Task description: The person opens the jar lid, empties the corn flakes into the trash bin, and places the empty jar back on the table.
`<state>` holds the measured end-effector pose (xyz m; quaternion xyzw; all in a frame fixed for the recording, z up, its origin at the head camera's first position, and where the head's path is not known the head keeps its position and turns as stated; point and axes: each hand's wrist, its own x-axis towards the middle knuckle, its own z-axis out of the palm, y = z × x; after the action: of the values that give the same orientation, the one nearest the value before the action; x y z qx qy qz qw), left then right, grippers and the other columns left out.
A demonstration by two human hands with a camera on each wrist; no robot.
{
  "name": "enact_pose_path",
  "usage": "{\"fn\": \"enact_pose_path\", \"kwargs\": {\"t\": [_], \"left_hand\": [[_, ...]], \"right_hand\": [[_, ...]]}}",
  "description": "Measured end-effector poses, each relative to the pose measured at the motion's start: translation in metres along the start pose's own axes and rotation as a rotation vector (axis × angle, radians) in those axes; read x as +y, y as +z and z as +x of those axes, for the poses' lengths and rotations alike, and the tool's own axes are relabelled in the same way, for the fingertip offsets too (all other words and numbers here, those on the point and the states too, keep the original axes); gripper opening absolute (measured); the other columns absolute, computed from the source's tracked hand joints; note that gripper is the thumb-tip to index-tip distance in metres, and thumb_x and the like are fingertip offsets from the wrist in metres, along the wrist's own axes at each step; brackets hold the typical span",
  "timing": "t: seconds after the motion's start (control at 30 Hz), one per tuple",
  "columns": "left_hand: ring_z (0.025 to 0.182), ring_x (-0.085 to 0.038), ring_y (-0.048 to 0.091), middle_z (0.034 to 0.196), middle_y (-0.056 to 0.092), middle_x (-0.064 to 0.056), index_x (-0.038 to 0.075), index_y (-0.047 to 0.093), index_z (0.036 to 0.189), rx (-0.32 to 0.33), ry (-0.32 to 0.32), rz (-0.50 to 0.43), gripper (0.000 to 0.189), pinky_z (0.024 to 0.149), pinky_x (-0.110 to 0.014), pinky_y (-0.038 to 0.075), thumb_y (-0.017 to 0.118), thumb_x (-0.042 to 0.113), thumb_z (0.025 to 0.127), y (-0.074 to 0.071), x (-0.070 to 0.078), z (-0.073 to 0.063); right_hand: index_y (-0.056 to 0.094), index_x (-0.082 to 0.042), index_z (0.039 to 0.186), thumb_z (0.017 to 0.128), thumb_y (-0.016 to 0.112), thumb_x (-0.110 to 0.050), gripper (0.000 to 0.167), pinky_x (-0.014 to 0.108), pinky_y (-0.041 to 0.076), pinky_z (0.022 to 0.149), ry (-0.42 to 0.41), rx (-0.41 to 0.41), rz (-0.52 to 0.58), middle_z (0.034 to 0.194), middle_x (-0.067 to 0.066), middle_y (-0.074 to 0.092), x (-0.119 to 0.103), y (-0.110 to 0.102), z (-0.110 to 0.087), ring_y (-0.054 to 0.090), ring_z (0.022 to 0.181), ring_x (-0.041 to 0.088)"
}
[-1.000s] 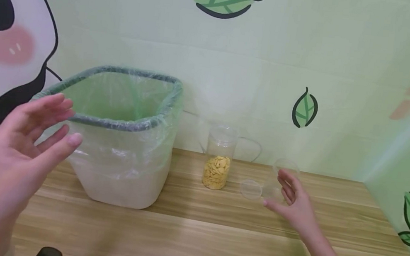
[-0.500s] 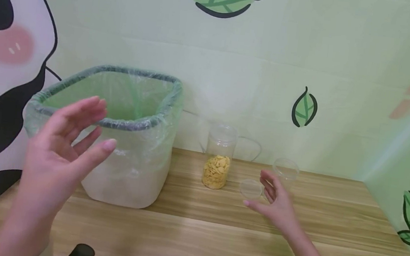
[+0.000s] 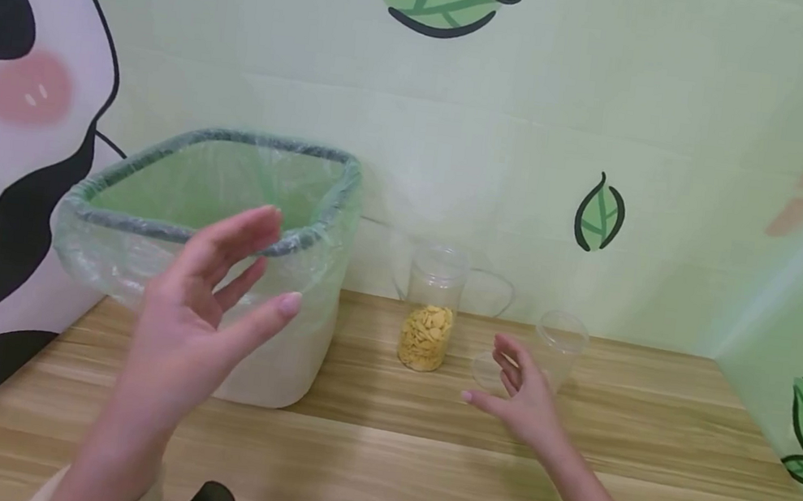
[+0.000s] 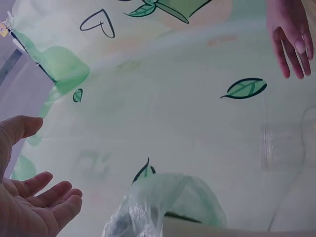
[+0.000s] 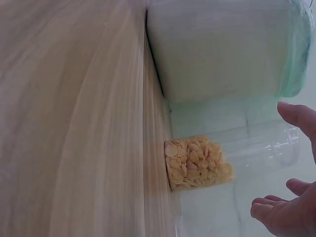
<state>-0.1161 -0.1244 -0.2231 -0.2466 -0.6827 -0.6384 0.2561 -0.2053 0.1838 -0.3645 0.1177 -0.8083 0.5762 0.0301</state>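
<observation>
A tall clear jar (image 3: 432,307), partly filled with yellow flakes (image 5: 197,163), stands upright on the wooden table near the wall. My left hand (image 3: 208,304) is raised in front of the bin, fingers loosely bent, thumb apart, holding nothing. To the right of the jar my right hand (image 3: 522,394) hovers with thumb and fingers spread and nothing between them. Behind it lies a clear round lid (image 3: 486,367), partly covered by the fingers. A clear empty cup (image 3: 561,337) stands just beyond that hand. The right wrist view has the jar beside the right hand (image 5: 291,212), apart from it.
A white bin (image 3: 287,361) lined with a thin green bag (image 3: 336,203) stands at the left of the jar. The wooden table (image 3: 378,468) extends in front. Behind is a pale green wall (image 3: 499,163) printed with leaves and a panda. A thin loop shows behind the jar.
My left hand has moved right across the front of the bin. My right hand has moved left, towards the jar, and now covers part of the lid. The jar, cup and bin have stayed put.
</observation>
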Motion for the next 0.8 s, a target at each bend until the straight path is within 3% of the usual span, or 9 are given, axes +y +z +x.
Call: {"fn": "enact_pose_path", "kwargs": {"t": [0.27,0.4,0.6,0.8], "left_hand": [[0.121,-0.015,0.043,0.132,0.048,-0.006,0.002,0.045,0.130,-0.039,-0.034,0.119,0.060,0.098,-0.024,0.038,0.068,-0.005,0.076,0.021,0.004,0.004],[0.121,-0.009,0.043,0.132,0.048,-0.002,0.004,0.045,0.131,-0.064,-0.056,0.132,0.061,0.098,-0.022,0.038,0.070,-0.003,0.075,0.029,-0.001,0.007],[0.123,-0.014,0.042,0.132,0.048,-0.006,0.004,0.045,0.131,-0.104,-0.061,0.120,0.062,0.099,-0.027,0.037,0.072,0.002,0.076,0.042,-0.010,0.010],[0.124,-0.013,0.040,0.134,0.046,-0.002,0.008,0.043,0.133,-0.144,-0.076,0.125,0.065,0.101,-0.031,0.036,0.073,0.010,0.076,0.058,-0.017,0.015]], "right_hand": [[0.026,0.003,0.137,0.071,0.077,-0.006,0.084,0.041,0.022,0.108,0.010,0.014,0.006,0.144,0.020,0.027,0.004,0.004,0.009,0.027,0.132,0.034],[0.025,0.002,0.138,0.072,0.076,-0.008,0.085,0.042,0.021,0.108,0.009,0.000,0.018,0.144,0.019,0.025,0.007,0.006,0.013,0.026,0.132,0.035],[0.024,0.000,0.139,0.073,0.076,-0.009,0.085,0.042,0.020,0.109,0.035,-0.011,0.023,0.145,0.019,0.024,0.008,0.010,0.019,0.025,0.132,0.035],[0.024,0.001,0.139,0.072,0.076,-0.007,0.085,0.042,0.022,0.108,0.066,0.003,0.031,0.144,0.021,0.026,0.011,0.018,0.028,0.027,0.131,0.036]]}}
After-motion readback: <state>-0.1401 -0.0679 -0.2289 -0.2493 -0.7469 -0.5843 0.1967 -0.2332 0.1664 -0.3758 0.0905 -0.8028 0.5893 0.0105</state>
